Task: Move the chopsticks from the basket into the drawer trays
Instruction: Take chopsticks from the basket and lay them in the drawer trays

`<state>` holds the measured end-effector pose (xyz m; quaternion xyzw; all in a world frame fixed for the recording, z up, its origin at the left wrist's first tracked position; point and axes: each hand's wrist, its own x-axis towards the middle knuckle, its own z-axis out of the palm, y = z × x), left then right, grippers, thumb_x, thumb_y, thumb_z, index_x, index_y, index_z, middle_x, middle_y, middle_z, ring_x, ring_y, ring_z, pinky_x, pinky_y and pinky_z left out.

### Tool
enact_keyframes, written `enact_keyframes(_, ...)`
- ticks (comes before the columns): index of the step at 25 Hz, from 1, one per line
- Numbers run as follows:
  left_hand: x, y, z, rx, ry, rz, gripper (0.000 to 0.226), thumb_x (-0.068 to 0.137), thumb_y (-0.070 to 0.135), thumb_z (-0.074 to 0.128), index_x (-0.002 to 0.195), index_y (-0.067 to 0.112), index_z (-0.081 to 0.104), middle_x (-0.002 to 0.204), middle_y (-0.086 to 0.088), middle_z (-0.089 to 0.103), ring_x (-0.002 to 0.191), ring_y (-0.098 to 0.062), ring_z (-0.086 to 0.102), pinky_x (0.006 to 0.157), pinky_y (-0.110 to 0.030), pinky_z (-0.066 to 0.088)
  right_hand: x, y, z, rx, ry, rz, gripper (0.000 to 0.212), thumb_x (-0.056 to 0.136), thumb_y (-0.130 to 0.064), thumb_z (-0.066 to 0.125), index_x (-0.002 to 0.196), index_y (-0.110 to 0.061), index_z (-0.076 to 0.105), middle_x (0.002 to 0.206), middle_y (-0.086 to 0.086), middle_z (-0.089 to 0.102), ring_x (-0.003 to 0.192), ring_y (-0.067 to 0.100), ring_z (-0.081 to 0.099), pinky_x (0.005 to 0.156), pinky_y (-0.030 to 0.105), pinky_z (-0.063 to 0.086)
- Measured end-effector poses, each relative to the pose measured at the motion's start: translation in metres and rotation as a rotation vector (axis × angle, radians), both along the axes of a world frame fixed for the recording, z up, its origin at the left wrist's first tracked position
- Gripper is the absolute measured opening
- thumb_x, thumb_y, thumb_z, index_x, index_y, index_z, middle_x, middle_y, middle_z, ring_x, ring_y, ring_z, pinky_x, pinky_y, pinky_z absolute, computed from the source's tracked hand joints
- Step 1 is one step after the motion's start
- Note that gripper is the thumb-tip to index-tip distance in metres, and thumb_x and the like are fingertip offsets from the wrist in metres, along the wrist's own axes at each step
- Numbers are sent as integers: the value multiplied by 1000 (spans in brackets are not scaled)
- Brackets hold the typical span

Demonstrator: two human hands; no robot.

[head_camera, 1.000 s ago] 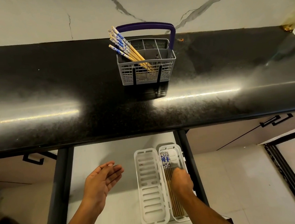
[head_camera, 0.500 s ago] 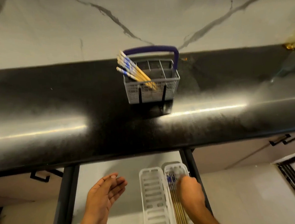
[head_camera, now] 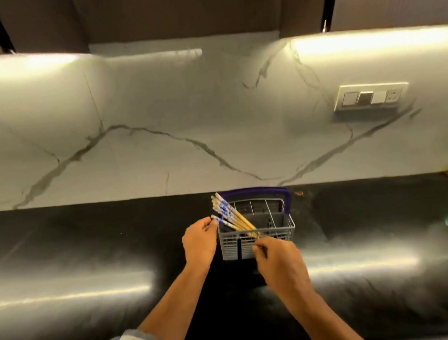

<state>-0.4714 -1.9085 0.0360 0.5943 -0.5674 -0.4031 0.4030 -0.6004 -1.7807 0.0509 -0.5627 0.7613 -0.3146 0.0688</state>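
Home kitchen: black countertop (head_camera: 63, 265), marble backsplash (head_camera: 158, 107), cutlery basket (head_camera: 259, 244).

One basket (head_camera: 259, 244), two hands (head_camera: 200, 241).

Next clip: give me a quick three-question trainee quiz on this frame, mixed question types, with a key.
1. True or false: the chopsticks lean toward the left side of the grey basket.
2. Multiple choice: what colour is the basket handle? A) red B) purple C) green
3. Short answer: which hand is at the patterned top ends of the chopsticks?

Key
1. True: their blue-and-white ends stick out past the left rim.
2. B.
3. The left hand; its fingertips meet the lowest chopstick end, though a closed grip cannot be confirmed. The right hand is at the basket's front wall, fingers pinched together.
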Motion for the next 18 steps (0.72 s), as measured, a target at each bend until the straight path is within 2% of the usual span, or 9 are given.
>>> enact_keyframes(1,-6,-9,0,-51,-148,16,29,97,27,56,119,14,71,112,-9,75,104,-23,69,95,-39,54,3,-13,6,1,4,7,20,97,-30,53,95,-22,71,87,-5,71,66,3,53,50,6,30)
enact_keyframes(3,-15,-23,-3,-96,-209,36,30,98,28,54,120,14,70,113,-8,74,103,-22,68,93,-36,53,7,-33,14,-6,-12,20,23,98,-33,51,100,-23,71,90,-6,71,67,5,56,53,11,37)
enact_keyframes(5,-22,-34,-6,-115,-208,33,25,99,28,53,108,17,73,94,1,74,81,-11,67,73,-28,54,9,-43,18,-18,-22,41,23,98,-34,51,101,-24,71,89,-5,71,70,7,60,58,18,48)
enact_keyframes(7,-26,-41,-8,-108,-195,27,23,99,29,54,102,19,74,87,5,73,73,-6,65,64,-21,50,7,-44,15,-15,-37,54,22,98,-33,52,100,-23,71,89,-3,72,72,11,64,64,24,56)
enact_keyframes(11,-31,-50,-12,-77,-96,50,16,95,30,61,97,20,74,81,6,73,74,-8,70,73,-33,61,-2,-38,6,-2,-55,41,20,97,-31,55,99,-22,72,91,-3,73,75,11,65,65,19,56)
enact_keyframes(13,-32,-54,-14,-57,-8,74,15,93,30,64,96,19,75,80,5,75,74,-10,72,76,-39,63,-7,-37,5,1,-75,27,19,96,-30,56,97,-21,73,90,-3,73,75,12,66,66,22,58)
enact_keyframes(15,-29,-56,-12,-53,28,86,15,92,29,66,97,18,76,79,5,75,75,-10,73,76,-40,63,-13,-36,5,2,-91,16,19,96,-31,57,97,-21,73,89,-4,73,74,11,66,67,24,58)
enact_keyframes(18,-15,-57,8,-131,-13,96,17,93,27,66,99,15,75,81,3,74,74,-11,73,75,-37,63,-18,-35,9,13,-108,20,20,96,-33,56,100,-20,72,91,-5,73,76,10,65,69,23,57)
